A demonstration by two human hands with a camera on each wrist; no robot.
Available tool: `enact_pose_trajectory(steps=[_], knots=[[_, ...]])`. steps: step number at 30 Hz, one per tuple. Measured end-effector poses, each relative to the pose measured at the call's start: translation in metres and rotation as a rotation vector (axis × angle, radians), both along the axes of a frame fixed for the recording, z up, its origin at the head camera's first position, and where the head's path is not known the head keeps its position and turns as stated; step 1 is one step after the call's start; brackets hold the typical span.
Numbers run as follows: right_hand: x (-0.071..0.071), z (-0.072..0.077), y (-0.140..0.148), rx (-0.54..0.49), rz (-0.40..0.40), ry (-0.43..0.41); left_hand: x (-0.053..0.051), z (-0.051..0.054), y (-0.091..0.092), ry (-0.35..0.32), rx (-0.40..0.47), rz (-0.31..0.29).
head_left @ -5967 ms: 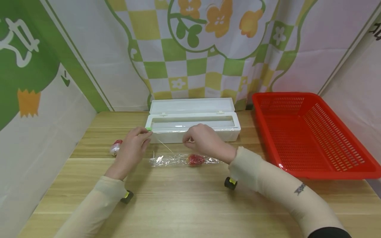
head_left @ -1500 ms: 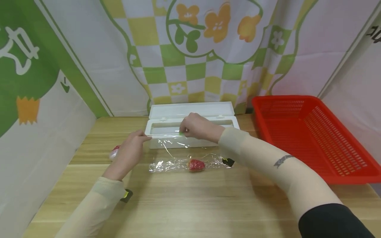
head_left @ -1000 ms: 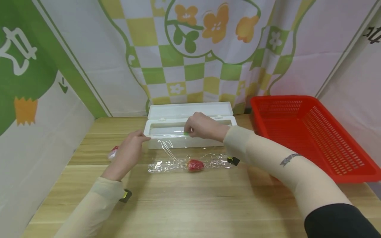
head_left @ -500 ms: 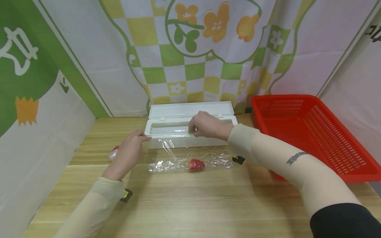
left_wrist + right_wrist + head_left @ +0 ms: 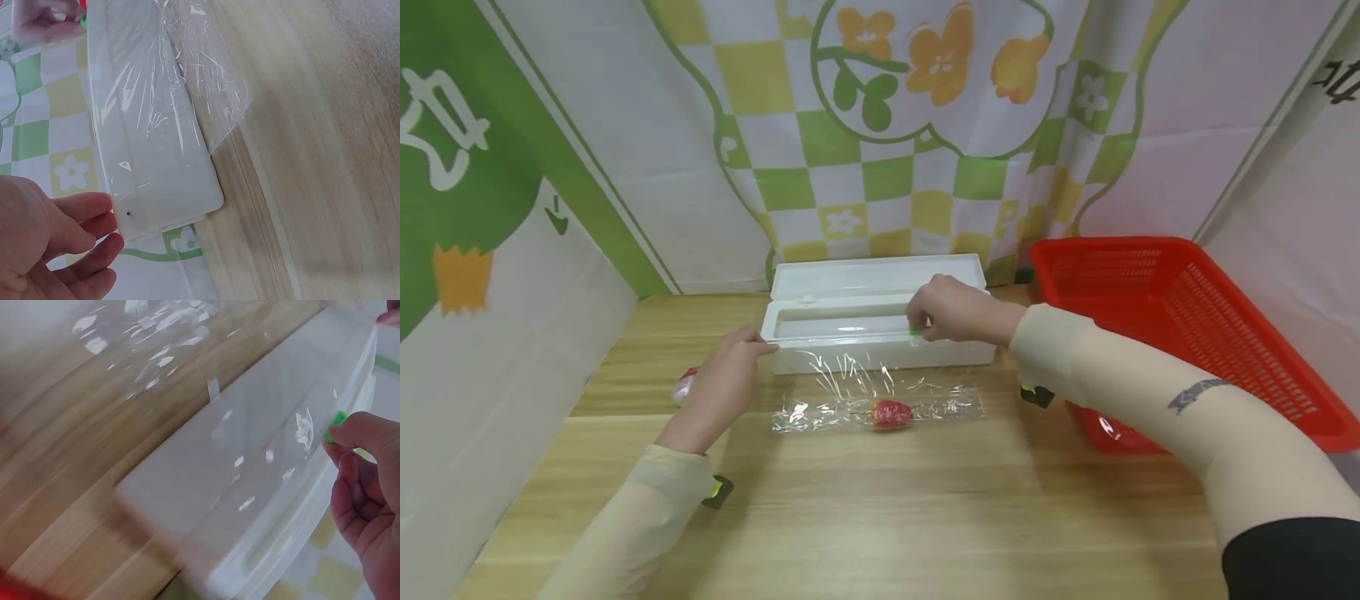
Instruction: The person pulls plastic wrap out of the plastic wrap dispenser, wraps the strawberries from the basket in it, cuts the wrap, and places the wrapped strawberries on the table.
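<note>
A white cling film dispenser box (image 5: 820,360) stands lid up at the table's back. My right hand (image 5: 952,308) pinches the small green slider (image 5: 337,424) of its cutter, toward the right part of the front edge. The fingertips of my left hand (image 5: 721,385) touch the box's left front corner, as the left wrist view also shows. Clear cling film (image 5: 953,405) drapes from that edge over the box front onto the table. On the film's near part, or wrapped in it, lies a red strawberry-like piece (image 5: 891,414); I cannot tell which.
A red plastic basket (image 5: 1060,333) stands to the right, partly behind my right forearm. Left of my left hand lies a small red and white wrapped thing (image 5: 683,387), half hidden. A patterned cloth (image 5: 835,192) hangs right behind the box.
The green slider, at the box's left end six seconds ago, has travelled right along the edge, pinched by my right hand. My left hand has stayed at the left corner.
</note>
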State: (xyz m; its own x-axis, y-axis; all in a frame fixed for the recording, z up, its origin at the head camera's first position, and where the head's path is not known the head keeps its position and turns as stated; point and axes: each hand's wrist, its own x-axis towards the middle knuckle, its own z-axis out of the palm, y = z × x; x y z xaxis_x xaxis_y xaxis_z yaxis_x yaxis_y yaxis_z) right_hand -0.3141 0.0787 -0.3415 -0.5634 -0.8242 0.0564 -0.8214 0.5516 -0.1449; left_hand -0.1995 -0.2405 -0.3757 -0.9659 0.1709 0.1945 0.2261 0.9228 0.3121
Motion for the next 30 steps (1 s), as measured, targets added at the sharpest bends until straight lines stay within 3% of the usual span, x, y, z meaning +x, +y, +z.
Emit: enact_pose_trajectory(steps=[3, 16, 30], knots=[[-0.002, 0.0, 0.011, -0.006, -0.004, 0.004, 0.002, 0.002, -0.003, -0.015, -0.011, 0.011], [0.001, 0.004, 0.036, -0.01, 0.019, 0.037, 0.001, 0.0, 0.002, 0.029, 0.005, -0.016], [0.002, 0.01, 0.066, 0.062, -0.046, 0.032, -0.001, 0.001, 0.002, 0.02, -0.023, 0.006]])
